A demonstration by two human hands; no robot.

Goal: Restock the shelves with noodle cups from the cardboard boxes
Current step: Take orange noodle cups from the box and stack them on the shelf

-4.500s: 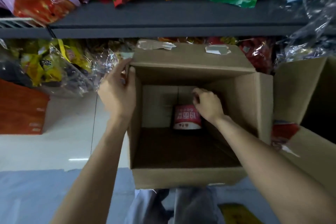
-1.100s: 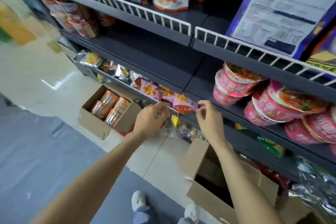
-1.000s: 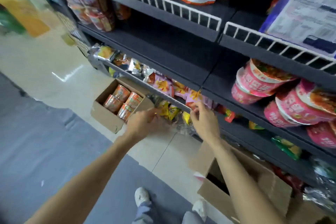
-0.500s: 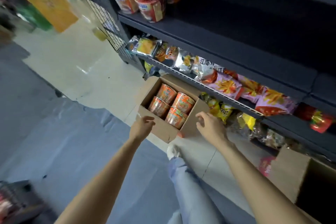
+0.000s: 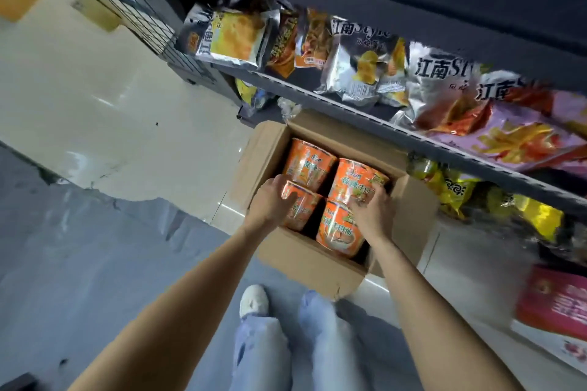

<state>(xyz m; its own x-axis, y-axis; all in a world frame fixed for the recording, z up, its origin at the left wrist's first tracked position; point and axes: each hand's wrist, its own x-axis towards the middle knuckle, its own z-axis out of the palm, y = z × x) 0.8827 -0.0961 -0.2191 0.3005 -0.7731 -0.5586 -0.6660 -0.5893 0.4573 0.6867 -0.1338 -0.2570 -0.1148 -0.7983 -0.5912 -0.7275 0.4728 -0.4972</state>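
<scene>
Noodle cups [image 5: 340,233] (four, orange) in cardboard box [image 5: 306,267], both hands' fingers [image 5: 287,200] grasping cups

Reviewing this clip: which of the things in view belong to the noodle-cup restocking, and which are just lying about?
Part of the job:
- open cardboard box on the floor
- four orange noodle cups in it
- left hand and right hand, each on a cup
- dark shelf above

Just there:
- snack bags on the shelf
- yellow packets below
- red carton, blurred
</scene>
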